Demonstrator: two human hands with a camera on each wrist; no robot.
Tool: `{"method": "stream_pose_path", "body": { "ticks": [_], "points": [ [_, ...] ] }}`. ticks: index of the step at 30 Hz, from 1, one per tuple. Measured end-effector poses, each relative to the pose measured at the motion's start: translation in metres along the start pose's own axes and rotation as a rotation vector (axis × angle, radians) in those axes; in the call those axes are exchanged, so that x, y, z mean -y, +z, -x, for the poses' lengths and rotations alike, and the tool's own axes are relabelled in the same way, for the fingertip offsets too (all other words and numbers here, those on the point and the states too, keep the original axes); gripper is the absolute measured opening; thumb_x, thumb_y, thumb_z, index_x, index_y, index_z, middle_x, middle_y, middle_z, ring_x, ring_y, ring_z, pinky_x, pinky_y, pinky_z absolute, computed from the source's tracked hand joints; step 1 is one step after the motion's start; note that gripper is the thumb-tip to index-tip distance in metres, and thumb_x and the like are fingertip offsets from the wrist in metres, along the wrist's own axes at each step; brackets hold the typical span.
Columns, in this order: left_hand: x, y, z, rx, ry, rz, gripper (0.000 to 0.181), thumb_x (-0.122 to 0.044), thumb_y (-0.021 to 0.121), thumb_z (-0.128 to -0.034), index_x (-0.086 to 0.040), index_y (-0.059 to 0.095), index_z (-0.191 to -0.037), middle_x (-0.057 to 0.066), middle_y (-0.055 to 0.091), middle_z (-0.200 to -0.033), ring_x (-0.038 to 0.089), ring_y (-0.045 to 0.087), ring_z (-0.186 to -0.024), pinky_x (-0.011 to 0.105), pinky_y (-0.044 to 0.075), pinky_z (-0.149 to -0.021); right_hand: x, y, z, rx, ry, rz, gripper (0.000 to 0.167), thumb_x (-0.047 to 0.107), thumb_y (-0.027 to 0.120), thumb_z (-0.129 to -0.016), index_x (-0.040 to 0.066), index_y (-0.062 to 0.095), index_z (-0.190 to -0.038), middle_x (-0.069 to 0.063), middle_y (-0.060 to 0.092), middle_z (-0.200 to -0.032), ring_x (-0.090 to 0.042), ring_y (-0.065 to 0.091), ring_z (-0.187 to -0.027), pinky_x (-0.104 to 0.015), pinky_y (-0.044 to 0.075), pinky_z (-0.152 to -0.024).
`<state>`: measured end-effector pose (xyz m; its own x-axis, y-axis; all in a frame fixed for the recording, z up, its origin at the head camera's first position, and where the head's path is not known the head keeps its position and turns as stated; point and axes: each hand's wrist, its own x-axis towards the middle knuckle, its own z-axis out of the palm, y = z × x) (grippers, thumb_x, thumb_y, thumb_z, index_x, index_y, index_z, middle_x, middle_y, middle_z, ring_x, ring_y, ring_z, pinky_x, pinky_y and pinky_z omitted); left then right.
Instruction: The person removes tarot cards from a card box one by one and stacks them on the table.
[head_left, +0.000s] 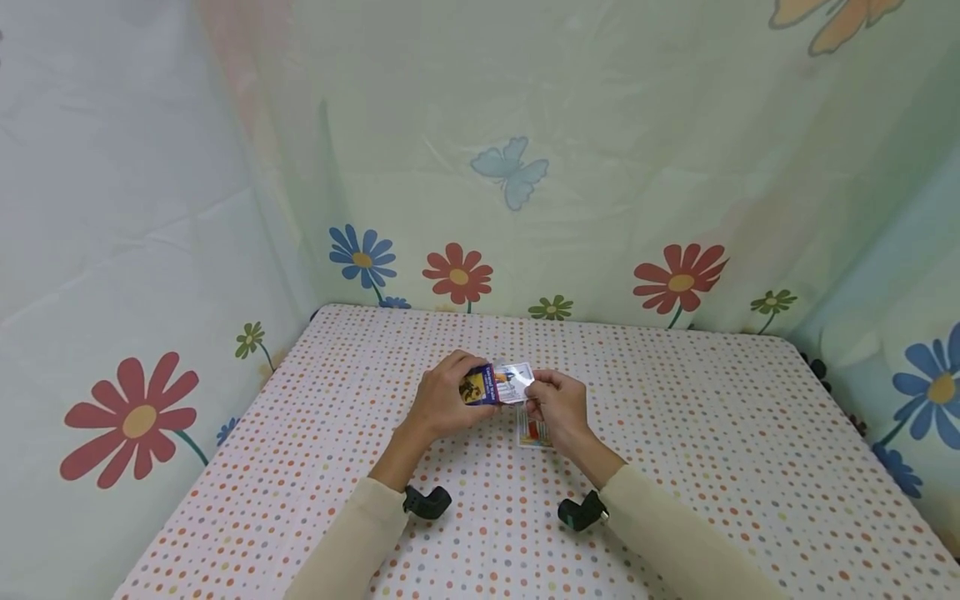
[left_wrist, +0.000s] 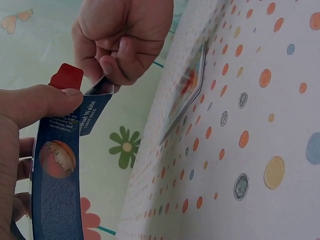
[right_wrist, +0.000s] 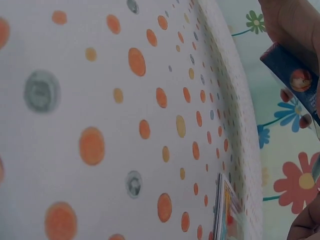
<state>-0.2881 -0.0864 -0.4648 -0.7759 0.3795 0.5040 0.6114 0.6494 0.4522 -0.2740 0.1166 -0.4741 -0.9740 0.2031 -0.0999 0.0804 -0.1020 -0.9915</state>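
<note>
My left hand (head_left: 442, 402) grips a blue tarot deck box (head_left: 480, 386) around its sides, above the table. Its open end points to the right, and a red tab (left_wrist: 68, 78) sticks up beside the left thumb. Out of that end a shiny white card (head_left: 513, 382) with a picture protrudes; whether more lie under it I cannot tell. My right hand (head_left: 562, 407) pinches the card's outer edge between thumb and fingers. Below the right hand lies a small stack of cards (head_left: 533, 432), partly covered by that hand in the head view.
The table wears a white cloth with coloured dots (head_left: 360, 367). Behind it hangs a curtain printed with flowers and butterflies (head_left: 585, 200). Black wrist devices (head_left: 429, 503) sit at both sleeves.
</note>
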Motion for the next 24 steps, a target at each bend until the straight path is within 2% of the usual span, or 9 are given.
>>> {"method": "stream_pose_path", "body": {
  "ticks": [9,24],
  "points": [
    [0.0021,-0.0003,0.0005,0.008,0.002,0.011,0.067,-0.040,0.092,-0.0708,-0.017,0.065,-0.128,-0.001,0.062,-0.120,0.016,0.062,-0.102,0.037,0.050,-0.084,-0.0018,-0.0044,-0.0033,-0.039,-0.022,0.035,0.038,-0.005,0.058,-0.086,-0.006,0.066,-0.123,-0.009,0.065,-0.084,-0.010,0.056,-0.059,-0.023,0.045,-0.051],
    [0.0015,-0.0009,0.0001,0.008,-0.015,0.008,0.067,-0.041,0.092,-0.0707,-0.018,0.065,-0.128,-0.003,0.062,-0.120,0.015,0.061,-0.105,0.038,0.050,-0.088,-0.0023,-0.0074,-0.0053,-0.102,-0.049,0.039,0.041,-0.002,0.057,-0.086,-0.001,0.069,-0.126,-0.011,0.066,-0.089,-0.009,0.054,-0.061,-0.022,0.044,-0.052]
  ]
}}
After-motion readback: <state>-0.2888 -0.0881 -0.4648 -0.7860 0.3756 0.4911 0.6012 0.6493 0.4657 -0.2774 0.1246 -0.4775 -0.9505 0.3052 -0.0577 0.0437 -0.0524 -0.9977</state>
